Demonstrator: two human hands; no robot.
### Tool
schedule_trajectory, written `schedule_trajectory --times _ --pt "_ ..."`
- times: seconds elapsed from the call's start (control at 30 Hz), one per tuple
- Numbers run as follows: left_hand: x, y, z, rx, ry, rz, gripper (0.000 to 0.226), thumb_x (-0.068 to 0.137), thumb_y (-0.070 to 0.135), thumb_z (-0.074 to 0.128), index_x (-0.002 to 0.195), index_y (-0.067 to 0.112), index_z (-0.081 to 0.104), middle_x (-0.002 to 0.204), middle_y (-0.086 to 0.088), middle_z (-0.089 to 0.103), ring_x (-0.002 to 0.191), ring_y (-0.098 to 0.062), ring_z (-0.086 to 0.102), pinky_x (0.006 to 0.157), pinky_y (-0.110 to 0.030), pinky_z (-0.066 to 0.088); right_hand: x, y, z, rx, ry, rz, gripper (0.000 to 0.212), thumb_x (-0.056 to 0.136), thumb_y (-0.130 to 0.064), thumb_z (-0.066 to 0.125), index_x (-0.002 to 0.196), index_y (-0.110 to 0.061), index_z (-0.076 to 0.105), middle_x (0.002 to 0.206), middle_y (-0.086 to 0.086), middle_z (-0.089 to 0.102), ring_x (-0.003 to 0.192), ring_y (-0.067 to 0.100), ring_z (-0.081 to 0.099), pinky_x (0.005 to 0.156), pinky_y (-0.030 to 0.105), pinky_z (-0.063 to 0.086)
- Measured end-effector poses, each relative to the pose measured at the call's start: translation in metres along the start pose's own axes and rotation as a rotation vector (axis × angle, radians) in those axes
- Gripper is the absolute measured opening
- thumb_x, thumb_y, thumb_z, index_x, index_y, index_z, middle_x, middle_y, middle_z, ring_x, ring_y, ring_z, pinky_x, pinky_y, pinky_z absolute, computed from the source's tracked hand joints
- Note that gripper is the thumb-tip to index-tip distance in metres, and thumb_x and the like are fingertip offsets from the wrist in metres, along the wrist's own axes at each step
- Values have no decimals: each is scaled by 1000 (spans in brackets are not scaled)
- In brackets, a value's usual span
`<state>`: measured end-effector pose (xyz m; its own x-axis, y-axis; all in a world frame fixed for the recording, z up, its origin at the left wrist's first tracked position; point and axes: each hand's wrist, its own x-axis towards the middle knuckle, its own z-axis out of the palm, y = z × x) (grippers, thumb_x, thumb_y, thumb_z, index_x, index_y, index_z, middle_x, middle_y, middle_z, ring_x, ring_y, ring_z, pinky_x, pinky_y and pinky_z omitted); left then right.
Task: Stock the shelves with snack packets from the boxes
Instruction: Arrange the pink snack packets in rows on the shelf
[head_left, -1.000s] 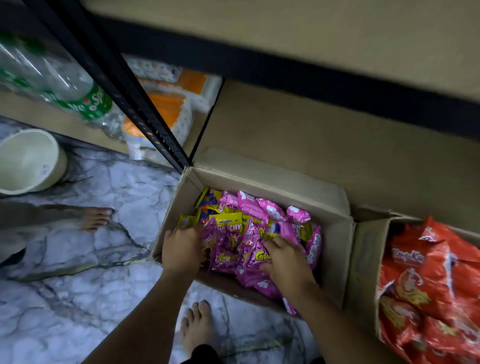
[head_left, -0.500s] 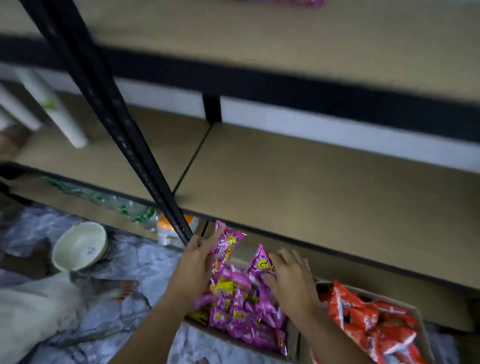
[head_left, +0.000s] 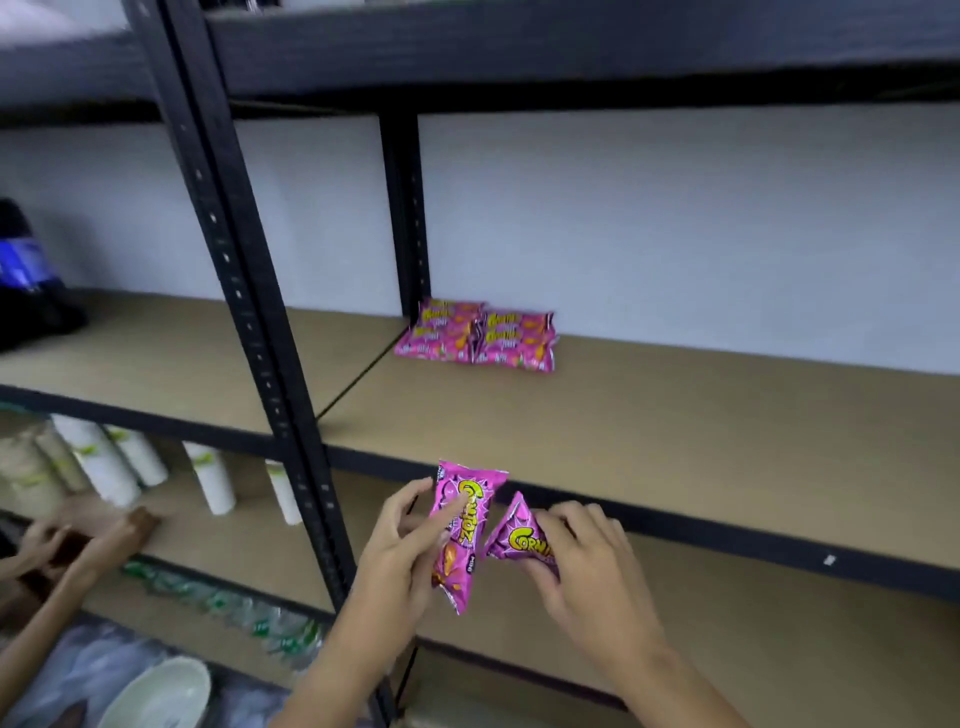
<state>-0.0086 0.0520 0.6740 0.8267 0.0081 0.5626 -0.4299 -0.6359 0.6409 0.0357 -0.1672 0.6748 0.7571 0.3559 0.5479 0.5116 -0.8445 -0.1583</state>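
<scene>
- I see my left hand (head_left: 397, 545) gripping a pink packet (head_left: 464, 530), upright (thumb across its front).
- My right hand (head_left: 582, 561) pinches a second packet (head_left: 519, 538), just beside the first.
- Above both hands, on the shelf (head_left: 675, 415), lie more pink packets (head_left: 475, 338).

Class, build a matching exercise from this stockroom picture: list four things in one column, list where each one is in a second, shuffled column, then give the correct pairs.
Column 1
1. pink packet with the thumb across its front
2. pink packet showing only one corner
3. stacked pink packets
4. white bowl

Column 2
A. at the back of the shelf, against the wall
B. held in the right hand
C. low down at the bottom left of the view
D. held in the left hand

Pairs: 1-D, 2-B, 3-A, 4-C
</scene>
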Motion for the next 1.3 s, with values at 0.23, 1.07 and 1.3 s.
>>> schedule_trajectory --times 0.23,1.07,1.3 --pt "57 27 -4 73 191 25 62 87 -17 60 131 27 65 143 6 43 110 -10 58 92 -10 46 62 4 -48 -38 97 -42 37 78 -39 78 108 -20 68 97 -4 59 87 20 56 73 34 51" --pt "278 -116 59 8 478 -524 39 91 -6 56 127 6 65 124 -18 40 104 -26 49 93 -34 45 261 56 104 -240 69 -15 74 62 -12 86 131 -18 59 103 4 63 97 31 58 89 45 50" --pt "274 -134 47 524 297 -235 22 94 24 59 107 10 70 101 -8 53 92 -25 49 76 -37 49 270 71 121 -262 138 -59 80 57 -13 90 131 -16 62 105 4 65 100 30 60 92 44 51"
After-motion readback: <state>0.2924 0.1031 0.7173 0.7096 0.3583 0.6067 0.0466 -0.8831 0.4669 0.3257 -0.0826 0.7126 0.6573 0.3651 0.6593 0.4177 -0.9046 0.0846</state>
